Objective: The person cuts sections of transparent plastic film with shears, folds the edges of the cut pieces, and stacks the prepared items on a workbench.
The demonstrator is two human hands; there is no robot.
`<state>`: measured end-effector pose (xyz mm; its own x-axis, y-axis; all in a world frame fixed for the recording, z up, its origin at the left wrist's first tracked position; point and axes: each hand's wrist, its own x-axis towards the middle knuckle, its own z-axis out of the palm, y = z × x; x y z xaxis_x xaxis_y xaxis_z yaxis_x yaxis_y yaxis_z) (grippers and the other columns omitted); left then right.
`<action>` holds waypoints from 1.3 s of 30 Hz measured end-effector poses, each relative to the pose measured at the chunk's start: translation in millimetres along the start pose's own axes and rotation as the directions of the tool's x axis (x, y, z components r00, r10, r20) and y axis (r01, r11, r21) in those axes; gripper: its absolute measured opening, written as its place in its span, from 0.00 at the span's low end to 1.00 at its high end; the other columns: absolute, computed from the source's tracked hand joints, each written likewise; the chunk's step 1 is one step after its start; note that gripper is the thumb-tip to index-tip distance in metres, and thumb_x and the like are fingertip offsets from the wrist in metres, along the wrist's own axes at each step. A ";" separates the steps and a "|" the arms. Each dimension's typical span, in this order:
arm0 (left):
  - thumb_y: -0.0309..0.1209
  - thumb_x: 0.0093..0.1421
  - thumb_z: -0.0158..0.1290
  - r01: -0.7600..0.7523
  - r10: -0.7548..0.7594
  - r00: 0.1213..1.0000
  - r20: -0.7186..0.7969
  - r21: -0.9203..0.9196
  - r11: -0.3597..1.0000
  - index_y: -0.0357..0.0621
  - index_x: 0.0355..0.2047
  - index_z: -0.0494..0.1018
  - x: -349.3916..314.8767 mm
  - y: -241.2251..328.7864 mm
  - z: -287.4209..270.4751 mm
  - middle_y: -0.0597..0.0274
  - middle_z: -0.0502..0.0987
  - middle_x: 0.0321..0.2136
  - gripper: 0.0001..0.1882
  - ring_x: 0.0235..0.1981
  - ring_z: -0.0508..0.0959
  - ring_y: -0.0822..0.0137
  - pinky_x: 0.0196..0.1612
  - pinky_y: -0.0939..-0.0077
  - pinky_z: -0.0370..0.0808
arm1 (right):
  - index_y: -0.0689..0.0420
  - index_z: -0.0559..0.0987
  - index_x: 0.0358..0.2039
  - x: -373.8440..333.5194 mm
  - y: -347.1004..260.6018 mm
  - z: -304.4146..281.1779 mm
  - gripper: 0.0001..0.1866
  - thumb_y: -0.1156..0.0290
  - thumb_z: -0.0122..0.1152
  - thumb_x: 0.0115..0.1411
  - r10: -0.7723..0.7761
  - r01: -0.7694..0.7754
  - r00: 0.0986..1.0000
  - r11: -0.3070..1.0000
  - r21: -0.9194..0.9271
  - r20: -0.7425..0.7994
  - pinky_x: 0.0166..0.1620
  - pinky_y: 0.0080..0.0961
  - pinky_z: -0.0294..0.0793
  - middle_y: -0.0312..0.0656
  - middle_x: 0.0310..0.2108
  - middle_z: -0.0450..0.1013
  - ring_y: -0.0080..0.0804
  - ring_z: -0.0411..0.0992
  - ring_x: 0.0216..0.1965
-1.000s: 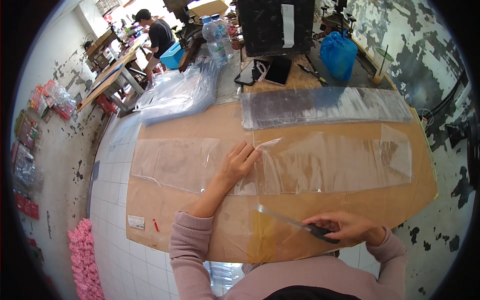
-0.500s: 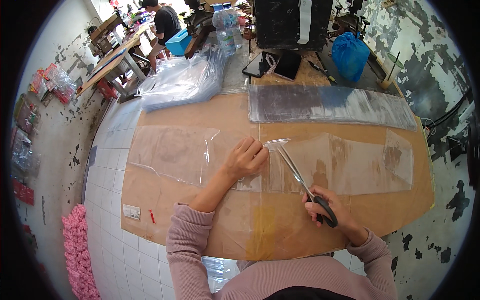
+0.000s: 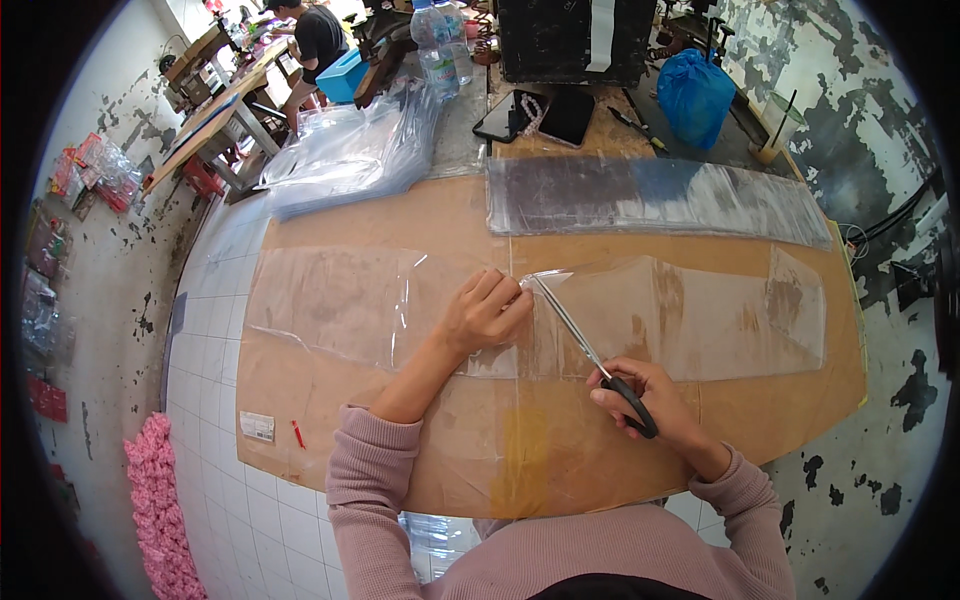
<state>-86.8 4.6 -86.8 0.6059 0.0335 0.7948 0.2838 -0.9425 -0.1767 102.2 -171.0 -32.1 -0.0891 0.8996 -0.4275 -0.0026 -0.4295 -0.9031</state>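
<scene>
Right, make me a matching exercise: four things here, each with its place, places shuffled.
Things:
1. black-handled metal scissors
2. blue plastic bag
3. white rectangular label
4. bumpy pink bundle

Places:
A. on the brown work surface, beside a small red strip
B. in the person's right hand
C. at the picture's lower left, beyond the work surface
D. at the upper right, near a translucent cup with a dark straw

Pairs: 1-B, 2-D, 3-A, 4-C
</scene>
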 end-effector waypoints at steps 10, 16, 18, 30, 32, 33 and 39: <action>0.21 0.39 0.54 0.001 -0.001 1.000 0.000 -0.009 1.000 0.41 0.23 0.69 1.5 0.8 -0.3 0.66 0.64 0.20 0.08 0.22 0.66 0.68 0.24 0.78 0.65 | 0.59 0.73 0.35 0.4 3.3 0.1 0.13 0.65 0.61 0.53 -0.001 0.000 1.000 0.999 -0.034 -0.014 0.14 0.13 0.54 0.28 0.12 0.63 0.13 0.58 0.11; 0.21 0.39 0.54 -0.001 0.001 1.000 -0.002 0.009 1.000 0.41 0.21 0.68 2.3 1.6 0.4 0.66 0.64 0.19 0.07 0.22 0.66 0.69 0.24 0.79 0.65 | 0.59 0.73 0.34 2.1 8.0 -1.9 0.13 0.65 0.61 0.53 -0.039 0.036 0.999 0.996 -0.086 -0.026 0.14 0.13 0.53 0.27 0.12 0.63 0.13 0.59 0.12; 0.21 0.40 0.54 0.019 -0.019 1.000 0.005 -0.002 1.000 0.41 0.21 0.68 1.5 2.0 0.0 0.65 0.64 0.19 0.07 0.21 0.66 0.69 0.23 0.79 0.65 | 0.59 0.73 0.34 2.1 7.2 -2.1 0.12 0.66 0.61 0.53 -0.033 0.031 0.999 0.995 -0.091 -0.027 0.14 0.13 0.53 0.27 0.12 0.63 0.13 0.59 0.12; 0.20 0.38 0.52 0.020 -0.021 0.999 -0.027 -0.055 0.998 0.40 0.22 0.67 3.4 0.5 -0.1 0.62 0.66 0.21 0.08 0.22 0.68 0.66 0.25 0.78 0.69 | 0.59 0.71 0.29 -6.0 14.2 11.4 0.12 0.64 0.59 0.54 -0.036 0.030 0.999 0.989 0.147 0.038 0.13 0.12 0.56 0.30 0.12 0.62 0.14 0.60 0.11; 0.20 0.38 0.52 0.020 -0.022 0.999 -0.031 -0.052 0.998 0.40 0.22 0.67 2.8 0.5 -0.1 0.62 0.67 0.21 0.08 0.22 0.68 0.66 0.25 0.78 0.69 | 0.59 0.71 0.30 -2.5 14.8 14.2 0.13 0.63 0.60 0.54 -0.031 0.030 0.999 0.991 0.129 0.009 0.12 0.13 0.55 0.30 0.11 0.62 0.14 0.59 0.10; 0.19 0.38 0.52 0.021 -0.023 0.999 -0.037 -0.045 0.999 0.40 0.21 0.66 2.6 0.5 -0.2 0.62 0.67 0.21 0.08 0.23 0.69 0.66 0.25 0.78 0.70 | 0.59 0.71 0.30 -1.9 14.2 15.3 0.13 0.63 0.60 0.54 -0.030 0.028 1.000 0.991 0.130 0.008 0.12 0.13 0.55 0.30 0.11 0.62 0.14 0.59 0.10; 0.18 0.37 0.52 0.028 -0.035 0.997 -0.069 -0.091 0.995 0.40 0.21 0.65 5.9 2.2 0.6 0.63 0.68 0.21 0.10 0.22 0.69 0.67 0.24 0.78 0.69 | 0.58 0.72 0.31 3.4 14.5 16.2 0.14 0.62 0.61 0.53 -0.030 0.030 1.000 0.996 0.088 -0.004 0.12 0.13 0.52 0.29 0.09 0.61 0.13 0.57 0.08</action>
<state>-82.1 2.9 -82.8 0.5431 0.0433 0.8386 0.2322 -0.9675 -0.1004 85.7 -175.4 -46.0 -0.0851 0.9125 -0.4002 -0.0933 -0.4072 -0.9085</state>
